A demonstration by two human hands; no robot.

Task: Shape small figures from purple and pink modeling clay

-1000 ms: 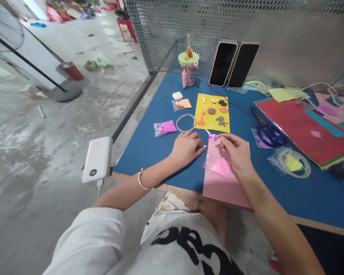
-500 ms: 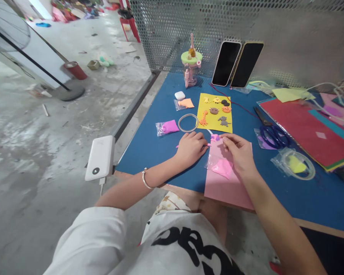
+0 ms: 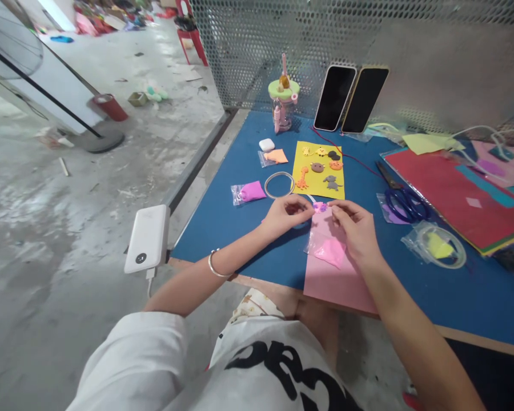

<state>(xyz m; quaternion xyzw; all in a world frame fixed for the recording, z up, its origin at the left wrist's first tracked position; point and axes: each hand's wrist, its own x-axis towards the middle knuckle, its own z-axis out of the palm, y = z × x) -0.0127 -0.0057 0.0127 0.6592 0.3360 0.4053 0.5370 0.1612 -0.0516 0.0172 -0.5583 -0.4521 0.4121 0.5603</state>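
A small pink-and-purple clay piece (image 3: 320, 208) is seen at the far edge of a pink sheet (image 3: 334, 285), between the fingertips of both sides. At its nine o'clock, the thumb and forefinger of the left hand (image 3: 288, 216) are held nearly together; whether anything is gripped cannot be told. At three o'clock, the thumb and forefinger of the right hand (image 3: 354, 225) are drawn close together, and whether anything is pinched there cannot be told either. A yellow sheet (image 3: 317, 186) is placed at twelve o'clock, a ring (image 3: 266, 185) at ten, and a bag of pink clay (image 3: 329, 252) at six.
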